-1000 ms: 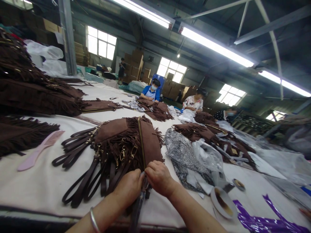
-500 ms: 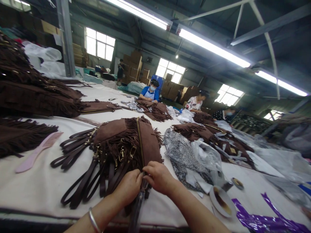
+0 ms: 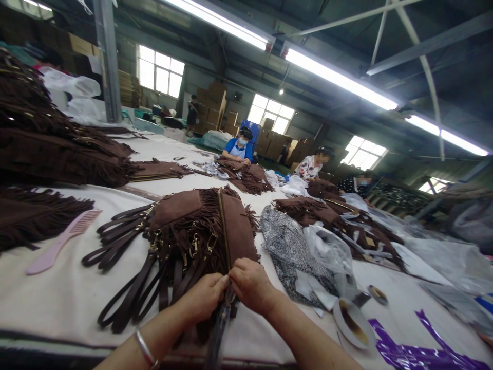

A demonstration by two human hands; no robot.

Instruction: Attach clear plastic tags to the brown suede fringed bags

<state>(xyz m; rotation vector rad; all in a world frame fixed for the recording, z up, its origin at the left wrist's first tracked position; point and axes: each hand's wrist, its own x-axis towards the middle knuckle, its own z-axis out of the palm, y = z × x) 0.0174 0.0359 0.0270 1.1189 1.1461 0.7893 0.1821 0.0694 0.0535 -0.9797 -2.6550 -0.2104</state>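
My left hand [image 3: 206, 295] and my right hand [image 3: 252, 283] meet at the near end of a brown fringed bag [image 3: 241, 218], fingers pinched together. Between them they grip the top of a dark strap [image 3: 220, 329] covered in clear plastic, which hangs down toward the table's front edge. The exact spot under the fingertips is hidden. A gold zipper runs along the bag. Left of it lies a heap of dark brown wrist straps [image 3: 133, 288] with gold clasps, resting against another brown suede pouch [image 3: 175, 209].
A pink comb [image 3: 63, 244] lies at left, below a tall pile of brown fringed bags [image 3: 57, 154]. To the right are a grey speckled cloth [image 3: 287, 246], a tape roll [image 3: 352, 324] and purple plastic [image 3: 419, 347]. Co-workers sit across the table, one in blue [image 3: 239, 149].
My hands stay pinched at the bag's end, with the left thumb and right fingers shifted slightly. The view has moved a little; the bags and straps lie as before.
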